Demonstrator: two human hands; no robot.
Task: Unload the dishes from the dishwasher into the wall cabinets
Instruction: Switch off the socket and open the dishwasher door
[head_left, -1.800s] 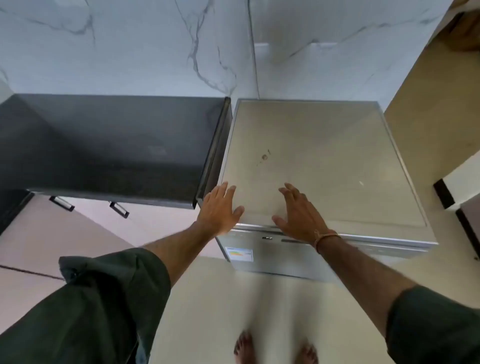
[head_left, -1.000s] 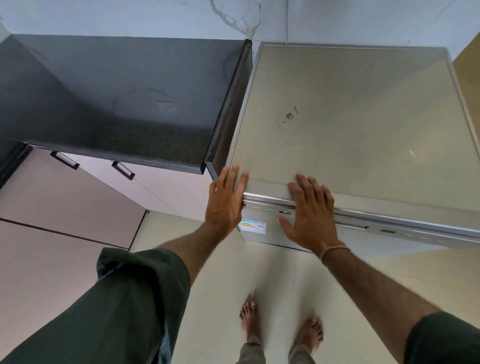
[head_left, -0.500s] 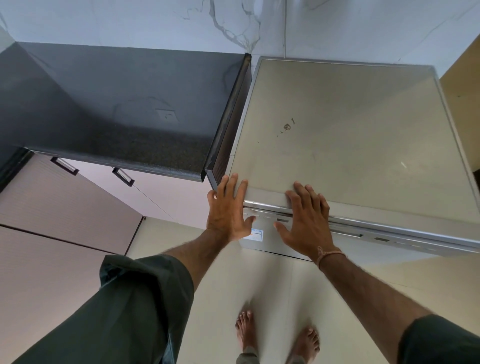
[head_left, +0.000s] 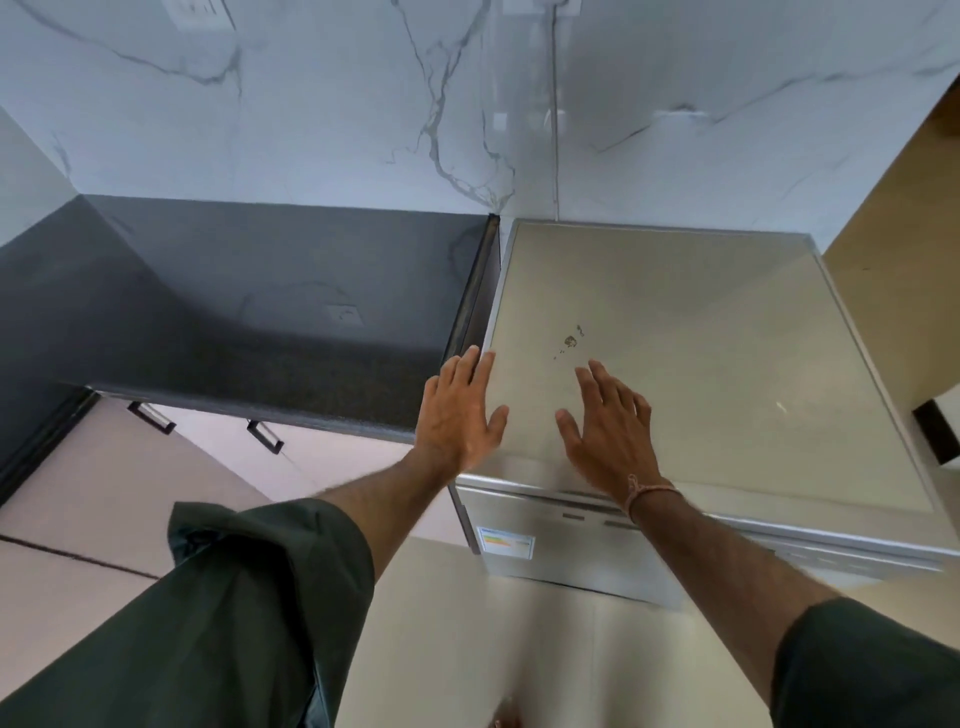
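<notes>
While the dishwasher (head_left: 685, 332) stands shut right of the dark counter (head_left: 270, 312), left hand (head_left: 457, 415) and right hand (head_left: 608, 436) rest flat on its top near the front edge, fingers straight, grasping nothing; judgement: hook both under the door (head_left: 576, 558) lip, pull down evenly.

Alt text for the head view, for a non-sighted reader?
A person's open left hand and right hand reach over the front of a closed silver dishwasher with a beige top. A dark speckled stone counter adjoins its left side; white veined marble wall behind.
</notes>
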